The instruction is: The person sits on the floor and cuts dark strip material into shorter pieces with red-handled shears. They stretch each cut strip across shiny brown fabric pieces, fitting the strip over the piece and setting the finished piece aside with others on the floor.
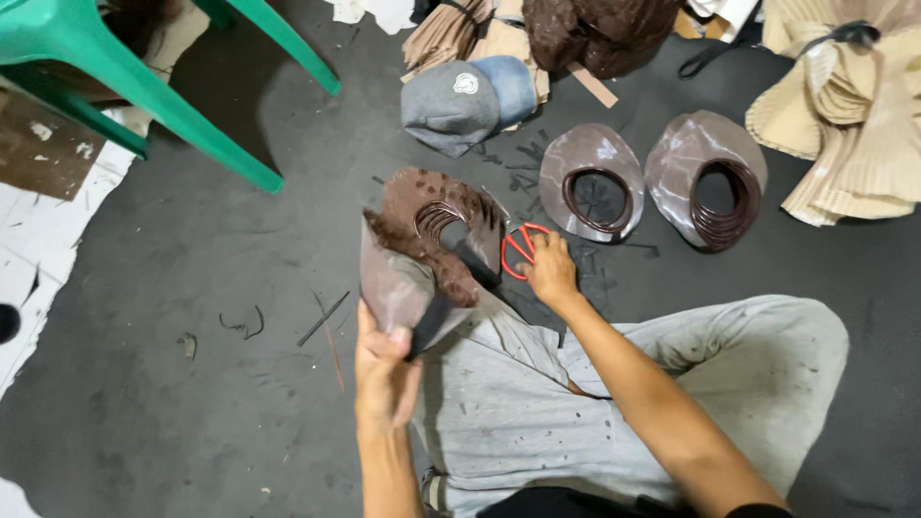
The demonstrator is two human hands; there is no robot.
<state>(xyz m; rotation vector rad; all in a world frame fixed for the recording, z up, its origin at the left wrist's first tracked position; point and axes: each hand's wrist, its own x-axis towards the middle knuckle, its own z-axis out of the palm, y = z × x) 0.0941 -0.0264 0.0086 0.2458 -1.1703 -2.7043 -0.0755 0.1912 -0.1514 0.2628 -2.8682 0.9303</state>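
My left hand (pixel 384 369) pinches the lower edge of a stack of brown, glossy leather-like cut pieces with a fuzzy dark-brown lining (pixel 422 254), holding it up over my grey-trousered knee (pixel 499 384). My right hand (pixel 552 273) closes its fingers on the red-handled scissors (pixel 518 251), which sit just beside the stack on the dark floor (pixel 192 288). Beyond them lie two stacks of brown oval pieces with cut-out centres (pixel 590 182) (pixel 705 177), a grey and blue cap (pixel 465 101), and cream pleated fabric (pixel 854 115). A green plastic chair (pixel 115 72) stands to the left.
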